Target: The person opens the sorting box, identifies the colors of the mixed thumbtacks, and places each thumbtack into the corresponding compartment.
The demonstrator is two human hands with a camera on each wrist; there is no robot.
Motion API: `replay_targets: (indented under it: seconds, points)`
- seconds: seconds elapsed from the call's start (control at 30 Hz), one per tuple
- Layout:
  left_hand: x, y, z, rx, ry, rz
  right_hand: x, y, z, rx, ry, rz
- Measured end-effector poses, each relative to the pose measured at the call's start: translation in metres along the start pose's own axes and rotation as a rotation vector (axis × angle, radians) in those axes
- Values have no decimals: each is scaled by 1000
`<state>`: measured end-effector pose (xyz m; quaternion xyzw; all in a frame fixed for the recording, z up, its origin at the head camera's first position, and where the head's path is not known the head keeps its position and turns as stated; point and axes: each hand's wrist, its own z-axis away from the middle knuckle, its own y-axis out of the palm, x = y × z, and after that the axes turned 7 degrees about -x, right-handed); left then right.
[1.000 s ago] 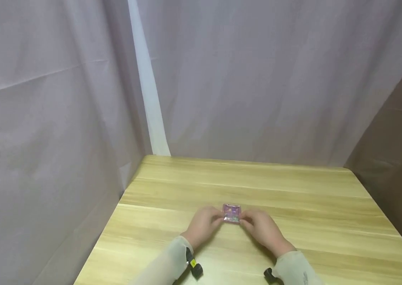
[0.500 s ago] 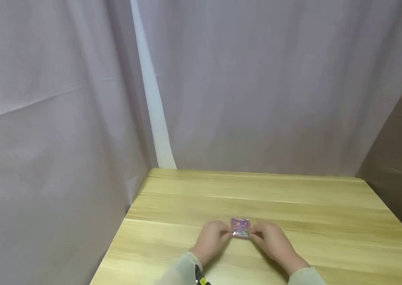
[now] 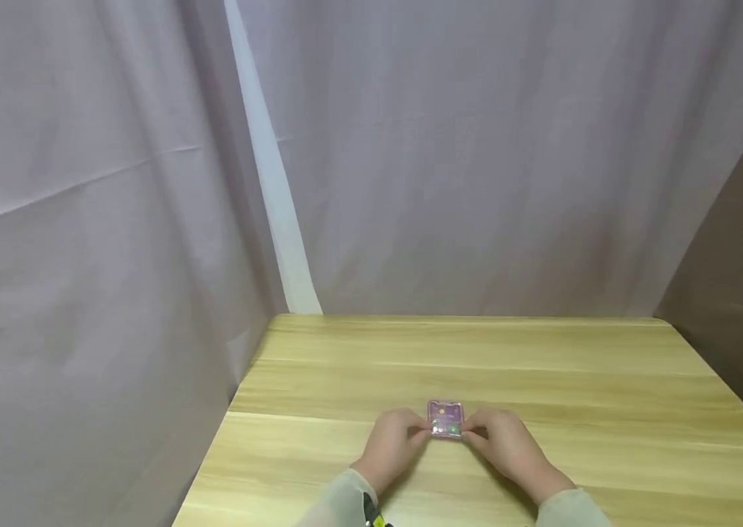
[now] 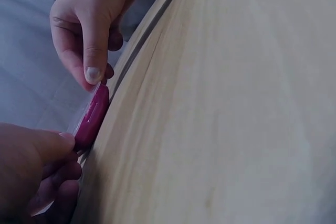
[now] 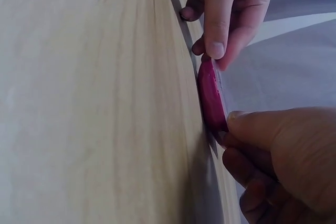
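Observation:
A small square magenta pill box (image 3: pixel 446 419) with a clear top is held between both hands over the middle of the table. White, green and orange bits show through it in the head view. My left hand (image 3: pixel 389 448) pinches its left edge between thumb and fingers. Opposite, my right hand (image 3: pixel 508 448) pinches the right edge the same way. From the left wrist, the pill box (image 4: pixel 93 118) appears side-on, close over the tabletop, with the left thumb (image 4: pixel 52 142) on its near end. The right wrist view shows the box's rounded magenta underside (image 5: pixel 211 98).
The wood-grain table (image 3: pixel 318 366) reaches back to a grey curtain (image 3: pixel 463 183). Another curtain (image 3: pixel 114 293) hangs along the left side, and a pale strip (image 3: pixel 279 190) shows at the back left. A darker curtain (image 3: pixel 740 278) stands at the right.
The head view has shifted, so the hands and pill box appear lower and slightly farther right than a second ago. Both hands keep their pinch on the box.

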<state>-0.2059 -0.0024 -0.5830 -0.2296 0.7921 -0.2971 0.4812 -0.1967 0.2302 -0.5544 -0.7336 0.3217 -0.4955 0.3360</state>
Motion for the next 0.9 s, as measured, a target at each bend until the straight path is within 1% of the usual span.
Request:
replay_targets:
  seconds: [0.17,0.27,0.43,0.53,0.63,0.73,0.8,0.83,0.9]
  points:
    - [-7,0,2,2,-18,11,-1,-4,5,1,-10,-8]
    - [-10,2,6,21,-15,18,0,-7,10,1,-3,4]
    - [-11,2,10,43,-7,19,1,-8,16,-4,-15,34]
    - [-14,2,9,43,16,12,1,-9,17,-22,-33,49]
    - [-14,-2,8,53,27,1,3,-9,15,-31,-51,59]
    - [-12,-9,8,61,21,-2,6,-10,14,-27,-37,75]
    - [-8,-19,8,46,2,-3,9,-10,12,-25,-18,77]
    - [-5,-26,8,24,-8,-11,10,-11,10,-25,-8,77]
    - [2,-43,7,-47,-20,-68,13,-14,7,-20,-6,73]
